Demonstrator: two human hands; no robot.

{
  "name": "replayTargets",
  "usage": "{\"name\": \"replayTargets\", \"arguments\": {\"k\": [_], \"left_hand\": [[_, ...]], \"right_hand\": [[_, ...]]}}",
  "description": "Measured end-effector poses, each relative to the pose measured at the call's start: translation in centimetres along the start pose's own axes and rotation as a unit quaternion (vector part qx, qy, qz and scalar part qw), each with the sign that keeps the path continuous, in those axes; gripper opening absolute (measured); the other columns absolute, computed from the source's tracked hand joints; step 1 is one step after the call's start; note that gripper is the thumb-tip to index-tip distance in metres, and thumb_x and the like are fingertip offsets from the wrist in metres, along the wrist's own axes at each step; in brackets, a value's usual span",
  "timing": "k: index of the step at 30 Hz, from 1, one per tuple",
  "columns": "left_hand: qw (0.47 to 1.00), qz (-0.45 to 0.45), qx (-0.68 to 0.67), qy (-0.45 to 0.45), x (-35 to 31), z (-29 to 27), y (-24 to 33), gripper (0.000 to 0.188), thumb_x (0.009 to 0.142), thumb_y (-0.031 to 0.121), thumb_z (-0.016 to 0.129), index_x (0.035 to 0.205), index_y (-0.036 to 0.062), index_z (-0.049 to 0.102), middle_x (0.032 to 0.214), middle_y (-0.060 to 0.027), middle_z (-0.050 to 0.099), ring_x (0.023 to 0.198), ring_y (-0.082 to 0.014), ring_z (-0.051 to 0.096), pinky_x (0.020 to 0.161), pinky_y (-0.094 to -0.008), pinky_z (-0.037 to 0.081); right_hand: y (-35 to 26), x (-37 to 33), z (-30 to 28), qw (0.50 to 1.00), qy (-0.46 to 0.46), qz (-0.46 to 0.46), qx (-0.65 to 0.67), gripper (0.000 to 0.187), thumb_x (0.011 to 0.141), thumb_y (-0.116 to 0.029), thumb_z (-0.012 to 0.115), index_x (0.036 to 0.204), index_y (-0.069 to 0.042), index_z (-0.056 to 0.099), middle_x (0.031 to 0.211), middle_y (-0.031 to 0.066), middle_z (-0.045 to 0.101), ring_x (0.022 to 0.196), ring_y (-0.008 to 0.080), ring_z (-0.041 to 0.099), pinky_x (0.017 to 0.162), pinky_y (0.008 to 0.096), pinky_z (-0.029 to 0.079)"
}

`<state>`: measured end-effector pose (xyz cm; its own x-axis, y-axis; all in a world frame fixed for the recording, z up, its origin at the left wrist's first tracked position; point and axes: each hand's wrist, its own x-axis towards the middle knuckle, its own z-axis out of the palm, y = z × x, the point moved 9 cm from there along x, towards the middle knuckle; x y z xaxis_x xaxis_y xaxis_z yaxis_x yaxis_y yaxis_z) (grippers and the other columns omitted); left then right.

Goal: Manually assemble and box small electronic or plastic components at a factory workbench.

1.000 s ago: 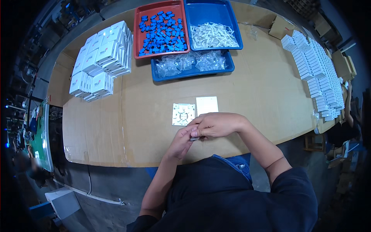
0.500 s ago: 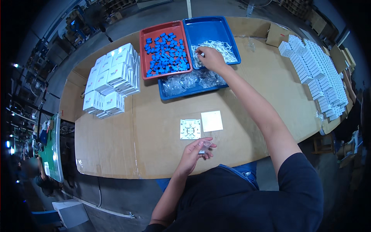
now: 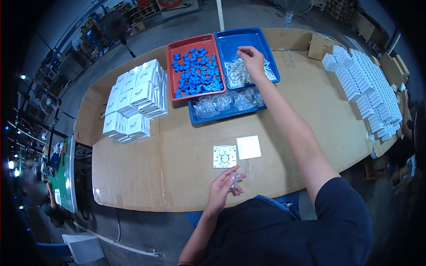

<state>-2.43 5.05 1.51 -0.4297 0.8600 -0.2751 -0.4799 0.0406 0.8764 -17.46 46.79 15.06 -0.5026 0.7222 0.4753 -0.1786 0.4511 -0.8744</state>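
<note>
Near the table's front edge, my left hand (image 3: 220,190) is closed on a small clear plastic bag (image 3: 235,177). My right hand (image 3: 252,61) is raised over the far blue tray (image 3: 242,37), its fingers pinched together. What they hold, if anything, is too small to make out. Below that hand lies a heap of small white slender parts (image 3: 235,74) in the tray. Just beyond my left hand rests a square white plate with a moulded pattern (image 3: 224,156). A plain white square plate (image 3: 248,147) lies beside it on the right.
A red tray (image 3: 172,84) of blue connector-like pieces stands left of the blue tray. In front, another blue tray (image 3: 208,119) contains clear plastic bags. Stacked white boxes (image 3: 133,104) stand at left; rows of white pieces (image 3: 361,88) line the right. A person (image 3: 55,208) sits far left.
My right hand has lifted slightly out of the white parts, and its fingers have drawn together. My left hand still grips the bag. The whole view has shifted a little.
</note>
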Motion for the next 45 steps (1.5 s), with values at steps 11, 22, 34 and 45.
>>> {"name": "replayTargets", "arguments": {"k": [11,22,34,45], "left_hand": [[0.991,0.041,-0.099,0.079,3.7,-1.1,1.4,0.046,0.113,0.027,0.047,0.146,-0.0054,0.053,0.128,-0.0167,0.068,0.11,-0.023,0.067,0.097,-0.0334,0.053],[0.96,-0.038,-0.276,0.015,5.1,0.4,0.6,0.053,0.114,0.039,0.042,0.148,-0.0002,0.052,0.142,-0.0176,0.061,0.126,-0.027,0.061,0.105,-0.0407,0.049],[0.956,-0.063,-0.286,-0.029,4.7,1.3,-0.7,0.05,0.114,0.035,0.042,0.15,-0.001,0.048,0.139,-0.0168,0.065,0.13,-0.0325,0.062,0.107,-0.0455,0.053],[0.953,-0.07,-0.295,-0.014,4.4,0.9,-1.3,0.042,0.114,0.031,0.045,0.147,0.0043,0.05,0.141,-0.0136,0.063,0.133,-0.0339,0.061,0.107,-0.0468,0.053]], "right_hand": [[-3.9,-12.0,-7.8,0.978,0.008,0.139,0.157,0.017,0.093,-0.013,0.081,0.106,-0.006,0.074,0.091,-0.0028,0.071,0.077,0.0051,0.06,0.066,0.0214,0.044],[-4.4,-26.7,-6.7,0.94,-0.152,0.273,0.138,0.015,0.093,-0.005,0.078,0.107,0.0,0.074,0.086,-0.0001,0.071,0.075,0.0043,0.06,0.066,0.0214,0.046],[-6.3,-27.2,-2.2,0.876,-0.419,0.231,0.062,0.012,0.089,-0.01,0.081,0.099,-0.005,0.079,0.074,-0.0076,0.062,0.067,0.0014,0.047,0.059,0.0234,0.038],[-8.5,-27.9,1.5,0.849,-0.516,0.086,0.066,0.011,0.088,-0.008,0.08,0.095,-0.001,0.078,0.093,0.0019,0.069,0.082,0.013,0.06,0.071,0.0266,0.045]]}}
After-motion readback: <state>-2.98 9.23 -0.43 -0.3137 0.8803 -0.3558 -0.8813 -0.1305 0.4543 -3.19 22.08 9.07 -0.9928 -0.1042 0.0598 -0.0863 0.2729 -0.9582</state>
